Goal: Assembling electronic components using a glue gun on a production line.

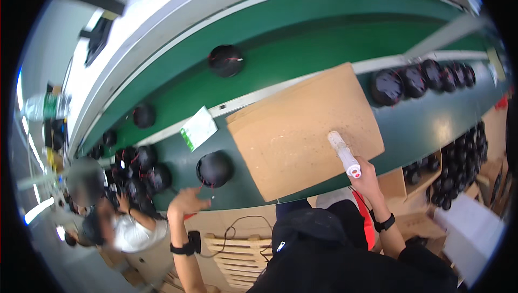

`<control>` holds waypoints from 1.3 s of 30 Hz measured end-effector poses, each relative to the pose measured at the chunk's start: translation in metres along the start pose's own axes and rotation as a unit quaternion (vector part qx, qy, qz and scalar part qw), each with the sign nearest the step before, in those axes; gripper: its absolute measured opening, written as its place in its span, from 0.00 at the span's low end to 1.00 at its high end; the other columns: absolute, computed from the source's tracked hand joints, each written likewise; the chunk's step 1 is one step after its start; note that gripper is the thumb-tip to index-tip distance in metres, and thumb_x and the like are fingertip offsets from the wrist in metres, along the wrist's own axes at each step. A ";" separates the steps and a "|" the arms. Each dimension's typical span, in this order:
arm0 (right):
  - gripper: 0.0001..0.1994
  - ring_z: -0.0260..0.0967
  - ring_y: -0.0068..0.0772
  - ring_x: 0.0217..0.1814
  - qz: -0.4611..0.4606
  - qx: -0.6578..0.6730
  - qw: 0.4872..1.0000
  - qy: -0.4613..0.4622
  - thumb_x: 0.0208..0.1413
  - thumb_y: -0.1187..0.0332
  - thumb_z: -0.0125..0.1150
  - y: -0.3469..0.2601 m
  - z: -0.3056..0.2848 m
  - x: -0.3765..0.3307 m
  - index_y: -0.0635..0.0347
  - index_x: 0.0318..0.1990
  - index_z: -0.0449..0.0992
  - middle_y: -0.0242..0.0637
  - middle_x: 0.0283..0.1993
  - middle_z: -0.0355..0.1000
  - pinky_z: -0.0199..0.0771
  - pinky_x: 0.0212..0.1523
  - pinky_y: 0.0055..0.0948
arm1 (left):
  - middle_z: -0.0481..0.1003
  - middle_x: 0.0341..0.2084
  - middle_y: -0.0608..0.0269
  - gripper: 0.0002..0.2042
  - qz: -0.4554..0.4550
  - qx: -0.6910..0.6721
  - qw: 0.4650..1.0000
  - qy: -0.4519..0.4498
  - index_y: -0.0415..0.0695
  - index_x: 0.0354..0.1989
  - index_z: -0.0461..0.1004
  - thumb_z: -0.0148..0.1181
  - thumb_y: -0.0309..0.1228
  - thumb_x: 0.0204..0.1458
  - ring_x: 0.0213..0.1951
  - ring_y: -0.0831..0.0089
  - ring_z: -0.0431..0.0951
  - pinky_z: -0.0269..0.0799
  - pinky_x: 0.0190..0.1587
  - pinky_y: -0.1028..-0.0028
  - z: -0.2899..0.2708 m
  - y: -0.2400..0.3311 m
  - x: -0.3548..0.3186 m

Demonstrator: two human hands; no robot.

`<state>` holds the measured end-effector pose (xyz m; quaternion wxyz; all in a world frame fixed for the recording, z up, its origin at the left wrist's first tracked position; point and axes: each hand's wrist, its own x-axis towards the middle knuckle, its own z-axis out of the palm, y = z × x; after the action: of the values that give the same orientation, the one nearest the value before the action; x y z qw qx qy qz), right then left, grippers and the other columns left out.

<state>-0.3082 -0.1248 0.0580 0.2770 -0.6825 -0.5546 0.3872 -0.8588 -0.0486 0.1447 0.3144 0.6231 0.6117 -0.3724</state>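
Observation:
My right hand [366, 178] is wrapped round the handle of a white pistol-shaped tool [342, 152], whose exact kind I cannot make out. Its pale barrel points away from me over a brown cardboard sheet [291, 142] on the bench. My left hand [189, 202] is open at the front edge of the bench, fingers stretched to the right, holding nothing I can see. Just beyond it sits a round black shell [215, 168] with a thin red wire hanging from its near side, close to my fingers. Whether they touch the wire I cannot tell.
Black round shells [388, 87] stand in a row at the right, and several more [145, 171] cluster at the left. A green conveyor belt [291, 39] runs behind, carrying another shell [226, 60]. A white-green packet [198, 128] lies near it. A co-worker [135, 231] is at the left.

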 end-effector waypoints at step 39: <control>0.17 0.79 0.45 0.37 -0.083 -0.031 0.943 -0.321 0.45 0.70 0.67 -0.035 -0.020 0.014 0.70 0.43 0.77 0.50 0.44 0.78 0.78 0.35 0.33 | 0.78 0.30 0.54 0.12 0.420 -0.294 0.731 0.450 0.32 0.34 0.80 0.70 0.13 0.39 0.30 0.63 0.78 0.74 0.34 0.72 0.037 0.243 0.109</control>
<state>-0.3090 -0.1020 0.0938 0.0939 -0.4818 -0.6807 0.5438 -0.6228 -0.0357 0.0171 0.2941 0.7874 0.4370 0.3200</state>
